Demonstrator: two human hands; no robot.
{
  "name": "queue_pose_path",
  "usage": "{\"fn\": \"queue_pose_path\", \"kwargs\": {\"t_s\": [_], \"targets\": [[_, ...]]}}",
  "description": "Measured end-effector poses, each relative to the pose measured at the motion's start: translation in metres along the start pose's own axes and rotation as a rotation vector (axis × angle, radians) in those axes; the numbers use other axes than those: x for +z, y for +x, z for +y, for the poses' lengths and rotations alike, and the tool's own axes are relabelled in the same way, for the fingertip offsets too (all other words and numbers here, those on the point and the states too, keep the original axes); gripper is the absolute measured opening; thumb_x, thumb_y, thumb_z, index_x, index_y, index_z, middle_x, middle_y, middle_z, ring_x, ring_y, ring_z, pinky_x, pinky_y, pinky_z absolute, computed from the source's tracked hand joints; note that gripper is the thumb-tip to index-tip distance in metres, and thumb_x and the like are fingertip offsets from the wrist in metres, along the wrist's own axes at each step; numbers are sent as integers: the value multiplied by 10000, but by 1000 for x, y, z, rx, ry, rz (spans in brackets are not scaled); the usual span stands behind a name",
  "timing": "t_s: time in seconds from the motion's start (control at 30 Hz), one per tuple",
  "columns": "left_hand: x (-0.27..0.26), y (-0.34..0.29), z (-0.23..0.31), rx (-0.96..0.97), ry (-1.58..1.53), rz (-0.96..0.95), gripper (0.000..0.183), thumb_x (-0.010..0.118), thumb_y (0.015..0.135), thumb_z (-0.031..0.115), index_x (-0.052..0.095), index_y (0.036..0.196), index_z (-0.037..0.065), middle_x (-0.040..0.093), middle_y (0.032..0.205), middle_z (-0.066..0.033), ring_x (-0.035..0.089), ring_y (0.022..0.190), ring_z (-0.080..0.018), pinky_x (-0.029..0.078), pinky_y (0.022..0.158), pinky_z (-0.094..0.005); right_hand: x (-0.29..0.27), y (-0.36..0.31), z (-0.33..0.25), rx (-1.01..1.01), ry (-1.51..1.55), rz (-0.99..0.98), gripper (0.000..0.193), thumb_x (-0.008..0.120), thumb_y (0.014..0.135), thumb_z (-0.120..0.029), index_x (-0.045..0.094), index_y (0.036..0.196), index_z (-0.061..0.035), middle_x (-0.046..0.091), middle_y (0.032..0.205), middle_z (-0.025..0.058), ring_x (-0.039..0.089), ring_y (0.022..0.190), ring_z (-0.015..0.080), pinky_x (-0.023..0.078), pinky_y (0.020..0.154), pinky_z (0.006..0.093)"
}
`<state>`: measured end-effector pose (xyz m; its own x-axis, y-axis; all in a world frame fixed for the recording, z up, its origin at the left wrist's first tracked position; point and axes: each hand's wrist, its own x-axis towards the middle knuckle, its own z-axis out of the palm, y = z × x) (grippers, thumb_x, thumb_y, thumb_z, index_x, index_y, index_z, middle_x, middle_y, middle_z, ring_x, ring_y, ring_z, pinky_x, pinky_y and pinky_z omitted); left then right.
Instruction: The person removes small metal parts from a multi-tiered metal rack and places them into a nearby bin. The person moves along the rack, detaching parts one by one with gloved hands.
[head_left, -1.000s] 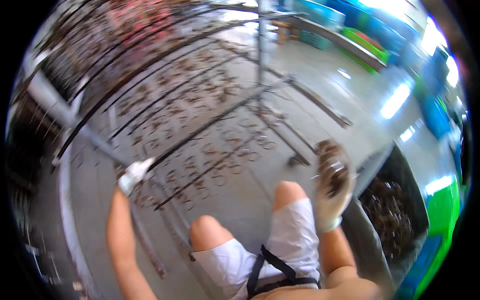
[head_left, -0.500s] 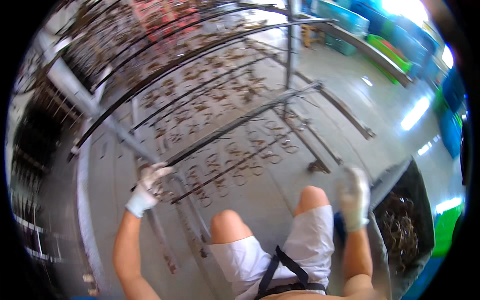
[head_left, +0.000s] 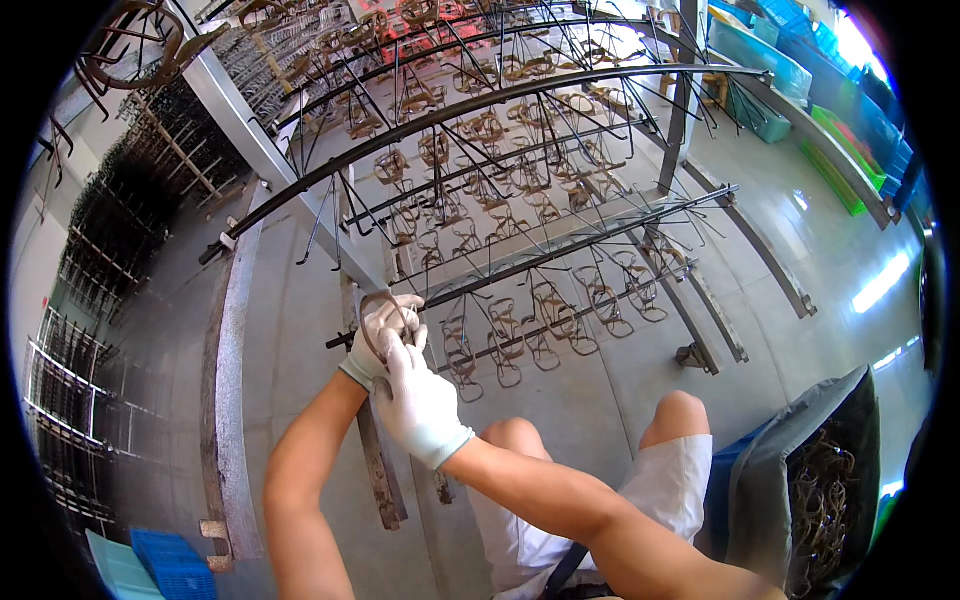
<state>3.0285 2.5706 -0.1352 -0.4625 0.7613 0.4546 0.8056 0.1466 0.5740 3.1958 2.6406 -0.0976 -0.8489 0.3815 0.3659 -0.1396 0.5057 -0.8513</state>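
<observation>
Both my hands wear white gloves and meet at the left end of the nearest dark rack bar (head_left: 500, 282). My left hand (head_left: 364, 362) is closed beside the bar's end. In front of its fingers stands a brown looped frame (head_left: 364, 318), a thin curved hoop. My right hand (head_left: 422, 404) comes across from the right, its fingers closed on the frame's lower part, and it partly hides the left hand. Which fingers bear the frame's weight is hidden. Similar brown looped frames (head_left: 548, 312) hang from hooks along the bars.
At my right, a dark-lined bin (head_left: 765, 490) holds many brown looped frames. Grey rack posts (head_left: 240, 125) and rails rise in front. A blue basket (head_left: 172, 562) lies at lower left. Green and blue crates (head_left: 845, 160) stand at far right, and dense dark racks (head_left: 125, 215) at left.
My right hand has swung left from near the bin to meet my left hand. A brown looped frame now shows between them. The view has shifted, with the rack appearing further right.
</observation>
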Motion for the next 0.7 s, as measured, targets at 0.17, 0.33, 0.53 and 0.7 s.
{"fn": "queue_pose_path", "kwargs": {"t_s": [0.17, 0.33, 0.53, 0.7], "targets": [[6, 1, 3, -269, -350, -9, 293, 645, 835, -28, 589, 1122, -5, 548, 775, 6, 544, 676, -92, 508, 645, -245, -3, 14, 9, 45, 243, 120, 568, 659, 809, -109, 465, 1343, -94, 646, 1063, 259, 658, 862, 411, 549, 719, 455], [12, -4, -15, -282, -165, 81, 230, 522, 962, 158, 599, 1140, 34, 562, 901, -31, 529, 822, -90, 464, 748, -243, 11, 15, -1, -30, 298, 166, 513, 645, 819, -78, 462, 1298, -75, 638, 1059, 213, 637, 898, 428, 531, 804, 456], [6, 5, 8, -111, -161, 50, 123, 667, 829, 65, 552, 874, 60, 592, 847, -58, 568, 732, -189, 501, 743, -315, -43, 15, 3, -14, 350, 92, 353, 635, 828, -79, 529, 1164, -79, 609, 1013, 151, 626, 870, 383, 515, 724, 438], [14, 24, 17, -217, -222, 154, 178, 730, 835, 111, 567, 846, 40, 610, 755, -24, 569, 689, -110, 485, 659, -277, -154, -40, 25, -340, 93, -193, 276, 681, 797, -97, 599, 1060, -116, 576, 927, 119, 618, 793, 335, 522, 651, 415]]}}
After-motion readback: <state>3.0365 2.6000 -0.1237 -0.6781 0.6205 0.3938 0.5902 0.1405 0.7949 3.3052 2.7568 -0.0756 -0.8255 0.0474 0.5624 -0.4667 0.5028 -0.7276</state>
